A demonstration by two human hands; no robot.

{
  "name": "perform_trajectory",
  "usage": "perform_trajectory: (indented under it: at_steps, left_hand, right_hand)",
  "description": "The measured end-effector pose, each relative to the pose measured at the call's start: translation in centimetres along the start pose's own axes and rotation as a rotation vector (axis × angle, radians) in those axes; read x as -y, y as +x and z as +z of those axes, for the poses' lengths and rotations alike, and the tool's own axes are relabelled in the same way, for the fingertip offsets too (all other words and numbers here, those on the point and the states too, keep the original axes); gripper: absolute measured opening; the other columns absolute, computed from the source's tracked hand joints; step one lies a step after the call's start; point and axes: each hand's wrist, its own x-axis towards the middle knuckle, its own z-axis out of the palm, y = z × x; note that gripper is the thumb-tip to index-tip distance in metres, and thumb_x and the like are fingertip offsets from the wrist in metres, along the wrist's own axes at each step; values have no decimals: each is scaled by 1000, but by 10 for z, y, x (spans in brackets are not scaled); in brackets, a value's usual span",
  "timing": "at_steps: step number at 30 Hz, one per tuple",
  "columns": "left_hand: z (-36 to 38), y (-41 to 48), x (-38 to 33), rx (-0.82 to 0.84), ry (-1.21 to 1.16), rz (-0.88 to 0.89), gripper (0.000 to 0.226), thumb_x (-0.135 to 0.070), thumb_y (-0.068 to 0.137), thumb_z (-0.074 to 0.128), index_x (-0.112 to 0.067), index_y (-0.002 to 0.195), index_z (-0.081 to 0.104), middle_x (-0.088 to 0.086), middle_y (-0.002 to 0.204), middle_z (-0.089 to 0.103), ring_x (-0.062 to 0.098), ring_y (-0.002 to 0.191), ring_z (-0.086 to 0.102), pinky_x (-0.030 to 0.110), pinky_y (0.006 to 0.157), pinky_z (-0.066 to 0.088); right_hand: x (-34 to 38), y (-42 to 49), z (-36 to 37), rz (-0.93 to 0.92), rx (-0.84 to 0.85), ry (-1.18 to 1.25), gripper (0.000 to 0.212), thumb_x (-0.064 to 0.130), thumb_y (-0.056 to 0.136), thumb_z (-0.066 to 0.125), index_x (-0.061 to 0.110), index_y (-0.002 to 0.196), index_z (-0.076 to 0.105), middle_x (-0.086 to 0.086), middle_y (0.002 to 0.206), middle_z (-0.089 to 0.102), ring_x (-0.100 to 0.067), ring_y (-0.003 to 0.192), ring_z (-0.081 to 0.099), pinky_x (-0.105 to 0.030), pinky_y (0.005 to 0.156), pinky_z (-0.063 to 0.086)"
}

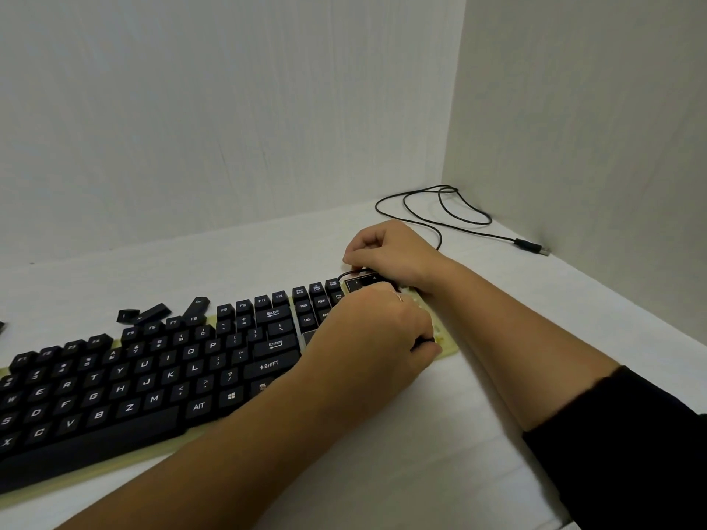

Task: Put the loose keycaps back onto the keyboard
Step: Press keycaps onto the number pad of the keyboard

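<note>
Main block keyed. Numpad end of keyboard [153, 376] under left hand [367, 330] and right hand [394, 254]; grips unreadable. Loose keycaps [153, 313] well leftward, unplaced.

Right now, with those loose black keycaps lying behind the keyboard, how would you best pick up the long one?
Pinch the long keycap across its two long sides, coming down from above. It lies flat on the table, clear of the keyboard, with a small keycap close at its left end, so the long sides look easiest to reach.
</note>
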Motion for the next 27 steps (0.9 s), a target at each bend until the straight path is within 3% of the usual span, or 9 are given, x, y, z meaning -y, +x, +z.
perform_trajectory:
  at_steps: [12,18,23,27]
  left_hand:
    - [-1,2,-4,3,-83,-60,21,-27,73,65,-16,57,70,0,58,59,18,61,51,36,56,48]
    - [-2,0,-4,-40,-46,-23,17,-22,72,71,-15,58,66,-6,57,47,13,59,42,26,54,34]
    - [-1,0,-3,10,-27,49,21,-23,81,65,-9,65,68,5,71,63,23,68,57,34,61,49]
    - [0,0,-3,12,-57,16,18,-19,76,69,-10,62,62,1,60,57,17,61,48,33,55,46]
  right_hand:
    - [1,-1,0,16,1,19,7,15,84,71,12,83,77,-4,80,77,-8,69,66,-22,69,53]
    - [2,-3,0,21,7,26,8,15,85,71,11,84,77,-5,82,77,-8,69,66,-24,70,54]
    - [3,-3,1,20,12,6,7,16,84,72,12,82,78,1,72,74,-8,67,63,-26,69,51]
    - [2,-2,0,20,6,7,8,15,86,70,12,84,77,0,74,74,-7,66,63,-22,66,50]
